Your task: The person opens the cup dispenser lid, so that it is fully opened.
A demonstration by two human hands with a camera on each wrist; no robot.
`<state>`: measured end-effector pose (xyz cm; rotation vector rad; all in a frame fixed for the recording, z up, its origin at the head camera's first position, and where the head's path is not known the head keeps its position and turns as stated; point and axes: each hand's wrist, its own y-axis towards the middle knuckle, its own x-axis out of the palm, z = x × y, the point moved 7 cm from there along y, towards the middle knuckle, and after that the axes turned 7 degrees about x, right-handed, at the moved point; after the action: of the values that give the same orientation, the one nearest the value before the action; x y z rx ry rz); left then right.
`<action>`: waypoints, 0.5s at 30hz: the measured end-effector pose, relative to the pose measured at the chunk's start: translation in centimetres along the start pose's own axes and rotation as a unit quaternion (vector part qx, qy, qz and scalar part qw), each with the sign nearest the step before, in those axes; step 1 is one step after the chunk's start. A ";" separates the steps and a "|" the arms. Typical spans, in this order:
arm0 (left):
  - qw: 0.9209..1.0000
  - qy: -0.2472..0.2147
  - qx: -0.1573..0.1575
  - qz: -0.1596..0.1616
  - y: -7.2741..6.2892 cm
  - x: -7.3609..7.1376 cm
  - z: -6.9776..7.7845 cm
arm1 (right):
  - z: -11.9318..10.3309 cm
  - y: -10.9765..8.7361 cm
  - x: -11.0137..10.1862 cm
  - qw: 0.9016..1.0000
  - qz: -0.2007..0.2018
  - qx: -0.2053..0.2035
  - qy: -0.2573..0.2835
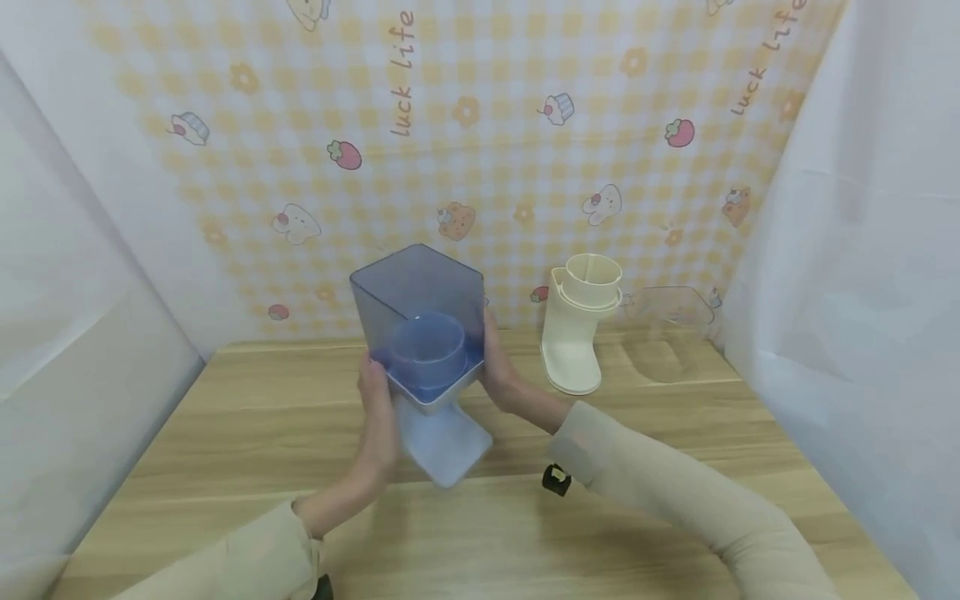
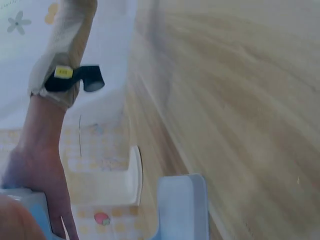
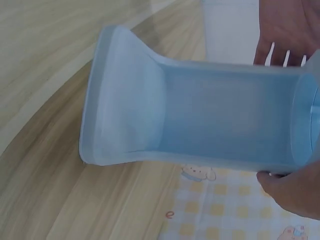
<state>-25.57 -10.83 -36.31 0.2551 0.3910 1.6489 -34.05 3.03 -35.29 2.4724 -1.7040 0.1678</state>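
Note:
A pale blue pet feeder point(image 1: 442, 442) with a see-through grey-blue hopper point(image 1: 420, 287) on top is held up in front of the person, tilted. My left hand point(image 1: 377, 408) grips the left side of the hopper's lower end, thumb at the front. On the opposite side, my right hand point(image 1: 498, 367) holds it, its fingers partly hidden behind the hopper. A round blue collar point(image 1: 429, 346) shows inside the hopper. In the right wrist view, the hollow stand point(image 3: 225, 115) and its flared foot point(image 3: 122, 100) are seen close over the wooden table.
A cream feeder stand point(image 1: 573, 333) with an open round top stands at the back right of the wooden table point(image 1: 285, 433). Beside it is a clear hopper point(image 1: 667, 333). A checked cloth point(image 1: 510, 50) hangs behind, with white sheets at both sides.

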 end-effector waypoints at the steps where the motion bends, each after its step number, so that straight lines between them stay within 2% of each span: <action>1: 1.000 0.008 -0.008 -0.009 -0.5 0.2 0.1 | 0.1 -0.1 -0.3 1.000 -0.002 0.009 0.000; 4: 0.998 0.020 -0.026 -0.048 -2.2 0.9 0.3 | 0.4 -0.4 -1.4 0.999 -0.015 0.033 0.001; 7: 0.995 0.027 -0.049 -0.081 -3.9 1.5 0.6 | 0.2 -0.7 -2.2 0.999 -0.033 0.041 0.013; 12: 0.991 0.024 -0.079 -0.104 -6.0 2.5 1.3 | -0.4 -1.5 -3.2 0.997 -0.056 0.044 0.032; 15: 0.990 0.013 -0.076 -0.117 -6.8 2.9 1.8 | -0.6 -1.4 -3.6 0.996 -0.060 0.059 0.029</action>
<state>-18.98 -7.22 -37.59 0.0691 0.3008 1.4443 -34.00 6.90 -35.39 2.6181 -1.5587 0.3348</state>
